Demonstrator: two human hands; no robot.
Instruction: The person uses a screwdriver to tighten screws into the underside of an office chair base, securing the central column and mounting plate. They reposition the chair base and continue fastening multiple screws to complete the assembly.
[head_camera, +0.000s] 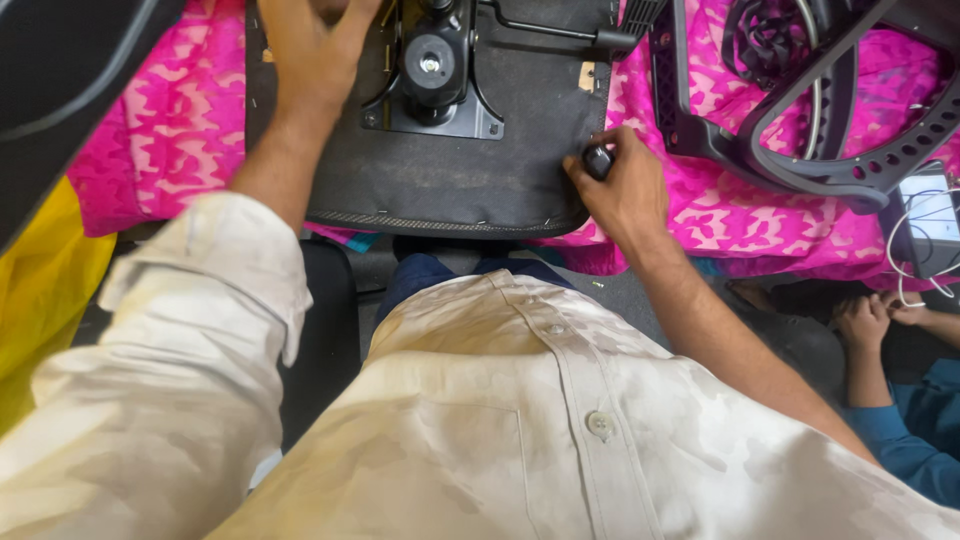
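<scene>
An upturned office chair seat (450, 170) lies on a pink patterned cloth (170, 120), its dark underside facing up. A black metal tilt mechanism (432, 70) is bolted to its middle, with a lever rod (550, 30) running to the right. My left hand (310, 50) rests flat on the seat's underside, just left of the mechanism. At the seat's right edge, my right hand (620, 185) is closed around a small black tool handle or knob (598, 160); most of that object is hidden by my fingers.
A black plastic chair frame with holes (800, 150) lies on the cloth at the right. A phone with white cables (930, 215) sits beside it. Another person's hands (880, 320) and blue sleeve are at lower right. A yellow sheet (40, 290) is at the left.
</scene>
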